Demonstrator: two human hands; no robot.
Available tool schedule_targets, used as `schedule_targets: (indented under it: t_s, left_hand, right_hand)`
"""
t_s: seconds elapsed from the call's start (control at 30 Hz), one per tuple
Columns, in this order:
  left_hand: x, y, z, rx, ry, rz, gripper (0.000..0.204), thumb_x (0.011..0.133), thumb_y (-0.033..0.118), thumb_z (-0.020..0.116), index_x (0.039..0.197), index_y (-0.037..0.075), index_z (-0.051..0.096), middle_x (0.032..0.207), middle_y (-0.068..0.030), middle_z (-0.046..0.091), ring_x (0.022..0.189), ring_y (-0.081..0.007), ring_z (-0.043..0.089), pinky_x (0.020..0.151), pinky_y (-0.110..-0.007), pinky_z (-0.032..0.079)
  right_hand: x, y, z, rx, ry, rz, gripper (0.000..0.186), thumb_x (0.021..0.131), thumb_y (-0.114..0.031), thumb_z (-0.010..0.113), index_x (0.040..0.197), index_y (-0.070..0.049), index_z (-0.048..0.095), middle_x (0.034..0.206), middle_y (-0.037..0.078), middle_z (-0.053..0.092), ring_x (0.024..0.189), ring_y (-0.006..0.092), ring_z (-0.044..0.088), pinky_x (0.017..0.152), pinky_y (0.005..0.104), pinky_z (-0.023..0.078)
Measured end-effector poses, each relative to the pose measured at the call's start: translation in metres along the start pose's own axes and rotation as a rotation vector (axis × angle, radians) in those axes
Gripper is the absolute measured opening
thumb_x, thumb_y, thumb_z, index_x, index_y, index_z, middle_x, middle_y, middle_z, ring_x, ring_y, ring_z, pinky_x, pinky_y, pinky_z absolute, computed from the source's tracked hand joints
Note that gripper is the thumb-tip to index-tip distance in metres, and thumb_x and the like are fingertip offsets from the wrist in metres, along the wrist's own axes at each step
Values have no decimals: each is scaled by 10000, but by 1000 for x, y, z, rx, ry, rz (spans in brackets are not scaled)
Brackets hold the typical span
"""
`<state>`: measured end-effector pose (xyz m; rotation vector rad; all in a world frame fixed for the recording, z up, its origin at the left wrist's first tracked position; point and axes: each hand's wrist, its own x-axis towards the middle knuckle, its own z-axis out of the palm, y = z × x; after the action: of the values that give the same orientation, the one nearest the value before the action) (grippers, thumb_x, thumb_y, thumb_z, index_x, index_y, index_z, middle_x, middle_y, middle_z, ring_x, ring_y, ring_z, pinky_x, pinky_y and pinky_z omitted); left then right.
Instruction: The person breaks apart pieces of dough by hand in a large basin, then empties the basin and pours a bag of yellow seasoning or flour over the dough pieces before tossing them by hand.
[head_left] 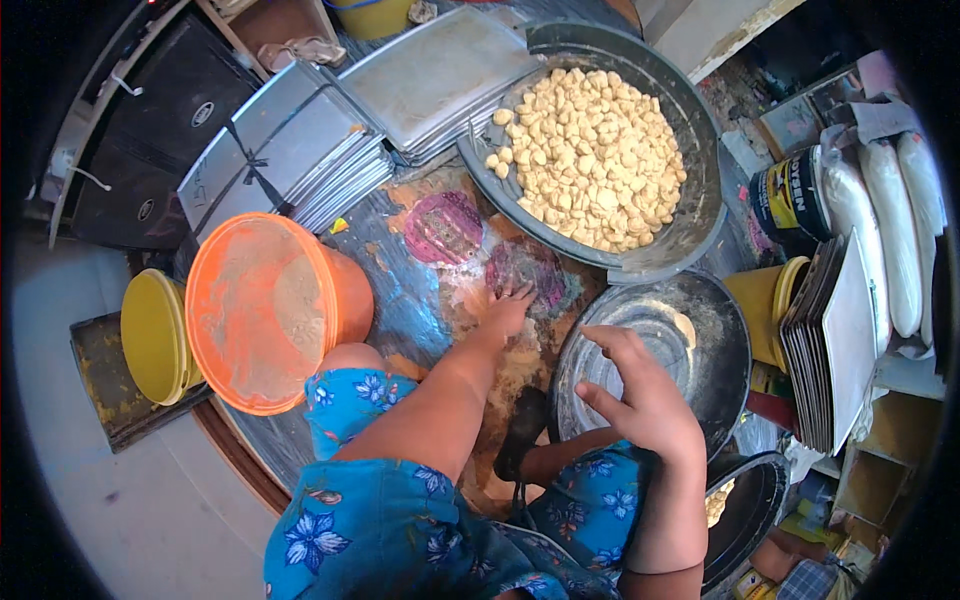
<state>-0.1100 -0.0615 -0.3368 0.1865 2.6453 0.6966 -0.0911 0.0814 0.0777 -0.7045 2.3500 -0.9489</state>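
Observation:
My left hand (512, 304) reaches down to the stained floor, fingers spread, beside a dark pink round patch. Nothing shows in it. My right hand (640, 392) hangs in front of a black round basin (735, 340), its thumb and fingers apart and holding nothing I can see. That basin has pale powdery smears inside. Beyond it, a large dark basin (706, 150) holds many beige lumps that look like dough pieces (605, 150). An orange bucket (345, 290) with brownish powder inside stands left of my left arm.
Flat metal trays (440, 75) are stacked behind, beside a tied tray bundle (270, 120). A yellow bucket (150, 335) is far left. At right are upright trays (840, 340), white plastic-wrapped rolls (888, 230) and a dark tub (790, 205). Another person's limb (785, 555) shows lower right.

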Motion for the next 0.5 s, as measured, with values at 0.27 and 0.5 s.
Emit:
schedule_targets:
  t_s: [0.27, 0.5]
  left_hand:
    - [-29, 20, -16, 70, -15, -35, 646, 821, 99, 458, 1403, 266, 233, 1482, 75, 148, 1378, -242, 62, 1056, -579, 49]
    - [-65, 17, -10, 35, 5, -166, 633, 812, 116, 466, 1396, 249, 259, 1469, 73, 196, 1369, -212, 123, 1065, -560, 38]
  right_hand:
    - [17, 8, -1, -11, -62, -78, 492, 761, -181, 639, 1189, -19, 457, 1130, 204, 505, 1066, 377, 473, 904, 402, 391]
    - [12, 9, 0, 47, -76, -103, 449, 772, -196, 631, 1141, 5, 472, 1062, 219, 520, 1022, 389, 484, 882, 393, 402]
